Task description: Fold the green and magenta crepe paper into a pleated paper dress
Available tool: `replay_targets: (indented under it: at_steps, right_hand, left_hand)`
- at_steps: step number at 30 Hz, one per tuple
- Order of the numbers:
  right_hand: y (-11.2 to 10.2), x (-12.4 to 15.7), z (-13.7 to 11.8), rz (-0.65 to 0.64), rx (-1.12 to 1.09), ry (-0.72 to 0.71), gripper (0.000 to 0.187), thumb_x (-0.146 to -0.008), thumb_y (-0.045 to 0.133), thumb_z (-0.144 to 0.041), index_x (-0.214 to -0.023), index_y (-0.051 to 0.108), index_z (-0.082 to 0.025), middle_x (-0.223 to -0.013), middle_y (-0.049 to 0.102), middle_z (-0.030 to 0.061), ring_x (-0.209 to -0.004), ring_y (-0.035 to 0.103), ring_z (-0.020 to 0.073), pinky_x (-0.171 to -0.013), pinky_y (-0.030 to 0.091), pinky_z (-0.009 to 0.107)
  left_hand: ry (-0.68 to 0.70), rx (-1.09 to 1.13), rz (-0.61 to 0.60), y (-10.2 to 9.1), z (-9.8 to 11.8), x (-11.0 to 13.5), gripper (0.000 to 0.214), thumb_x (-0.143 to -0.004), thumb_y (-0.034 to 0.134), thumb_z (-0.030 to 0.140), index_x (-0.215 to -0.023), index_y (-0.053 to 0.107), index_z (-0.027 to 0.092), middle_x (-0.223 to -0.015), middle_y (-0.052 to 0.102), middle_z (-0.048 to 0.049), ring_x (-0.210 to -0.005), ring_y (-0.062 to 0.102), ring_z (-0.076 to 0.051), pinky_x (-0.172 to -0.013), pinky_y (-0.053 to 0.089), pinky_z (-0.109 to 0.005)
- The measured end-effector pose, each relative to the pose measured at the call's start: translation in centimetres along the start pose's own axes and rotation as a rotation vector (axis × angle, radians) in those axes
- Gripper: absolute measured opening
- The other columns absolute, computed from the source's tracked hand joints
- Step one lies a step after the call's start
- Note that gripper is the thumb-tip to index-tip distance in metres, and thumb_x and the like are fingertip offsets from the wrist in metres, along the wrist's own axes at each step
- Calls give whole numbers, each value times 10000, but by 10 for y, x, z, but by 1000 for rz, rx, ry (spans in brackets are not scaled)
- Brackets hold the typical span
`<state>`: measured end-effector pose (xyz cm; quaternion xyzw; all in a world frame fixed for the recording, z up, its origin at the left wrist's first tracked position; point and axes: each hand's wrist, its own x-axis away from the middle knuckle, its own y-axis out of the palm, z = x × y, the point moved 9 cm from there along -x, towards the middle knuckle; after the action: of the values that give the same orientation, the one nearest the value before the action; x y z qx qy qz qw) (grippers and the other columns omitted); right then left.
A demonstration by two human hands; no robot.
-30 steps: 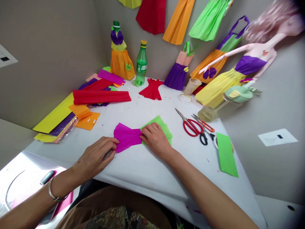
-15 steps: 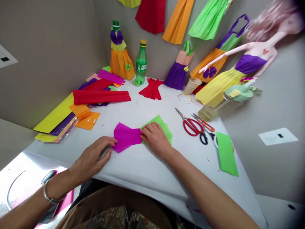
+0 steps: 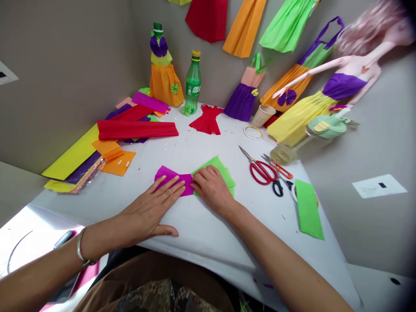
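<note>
A pleated magenta crepe paper piece (image 3: pixel 166 174) lies on the white table (image 3: pixel 195 229), joined at its narrow end to a folded green paper piece (image 3: pixel 218 168). My left hand (image 3: pixel 152 210) lies flat with fingers spread on the magenta paper, covering most of it. My right hand (image 3: pixel 212 189) presses down on the seam where magenta meets green, its fingers bent and close together, holding nothing.
Red-handled scissors (image 3: pixel 260 169) and smaller orange ones (image 3: pixel 280 169) lie to the right, beside a green paper strip (image 3: pixel 308 209). Stacked coloured paper (image 3: pixel 97 145) sits at the left. A green bottle (image 3: pixel 193 82), paper dresses, a paper cup (image 3: pixel 262 115) and a doll (image 3: pixel 338 82) stand at the back.
My left hand moved from the magenta paper's left edge onto it and flattened with fingers spread. My right hand stayed on the seam.
</note>
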<state>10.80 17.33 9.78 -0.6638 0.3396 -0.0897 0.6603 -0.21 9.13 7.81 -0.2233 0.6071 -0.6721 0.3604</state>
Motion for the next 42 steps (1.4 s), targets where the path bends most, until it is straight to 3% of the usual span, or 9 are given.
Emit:
replay_targets:
  at_steps: [7, 14, 21, 24, 27, 31, 34, 37, 42]
  right_hand:
    - [1, 0, 1, -14, 1, 8, 158, -1024, 548, -264, -906, 626, -194, -917, 619, 65, -869, 484, 231, -924, 379, 371]
    - [1, 0, 1, -22, 23, 5, 154, -1017, 565, -267, -914, 632, -175, -927, 621, 69, -863, 487, 226, -926, 379, 371]
    - [1, 0, 0, -6, 15, 2, 149, -1013, 572, -260, -895, 624, -184, -900, 609, 59, -849, 486, 222, -927, 382, 371]
    - [1, 0, 1, 2, -2, -1, 143, -1013, 567, -251, -893, 621, -195, -904, 616, 59, -852, 496, 224, -926, 392, 377]
    - [0, 1, 1, 20, -25, -1, 135, -1010, 566, -232, -893, 621, -191, -903, 623, 60, -856, 512, 221, -933, 402, 378]
    - [-3, 1, -1, 35, -21, -11, 128, -1007, 572, -227, -897, 621, -185, -901, 627, 59, -855, 532, 216, -939, 411, 377]
    - [-4, 0, -2, 38, -6, -19, 118, -1003, 578, -222, -898, 617, -187, -902, 629, 55, -854, 541, 212, -945, 418, 384]
    - [-4, 0, -2, 39, -5, -19, 128, -1013, 560, -231, -902, 612, -194, -905, 628, 53, -854, 543, 209, -938, 429, 388]
    - [-3, 1, -2, 46, -20, -22, 135, -1016, 550, -227, -897, 606, -198, -898, 622, 50, -838, 539, 207, -923, 435, 388]
  left_hand:
    - [2, 37, -37, 5, -4, 11, 1024, -887, 484, 782, -1631, 66, 216, -1622, 358, -157, -1508, 298, -336, -1226, 136, -517]
    - [7, -21, -47, 1, 1, 51, 1062, -874, 506, 783, -1632, 54, 191, -1605, 392, -151, -1500, 326, -306, -1257, 37, -478]
    - [-205, 85, 87, -10, -14, 88, 823, -992, 379, 676, -1630, 118, 226, -1650, 308, -127, -1523, 264, -330, -1245, 184, -538]
    - [-244, 82, 128, -16, -20, 84, 861, -977, 330, 718, -1632, 90, 213, -1658, 281, -142, -1522, 254, -357, -1237, 188, -567]
    - [-179, 45, 106, -17, -12, 64, 944, -947, 410, 730, -1633, 43, 195, -1657, 278, -151, -1529, 238, -350, -1244, 171, -543]
    - [-93, 48, 60, -8, 0, 33, 1039, -909, 552, 697, -1629, -23, 216, -1657, 279, -143, -1523, 263, -334, -1233, 205, -519]
    - [-72, 61, 21, 5, 1, 23, 1090, -880, 588, 709, -1622, -61, 243, -1651, 293, -148, -1504, 315, -326, -1218, 218, -527]
    - [-71, 38, 12, 13, -4, 34, 1139, -845, 574, 768, -1619, -75, 242, -1645, 305, -155, -1494, 337, -325, -1227, 176, -531]
    - [-82, -65, 64, 13, -9, 76, 1164, -816, 543, 821, -1630, 0, 191, -1627, 337, -170, -1492, 335, -348, -1243, 115, -513]
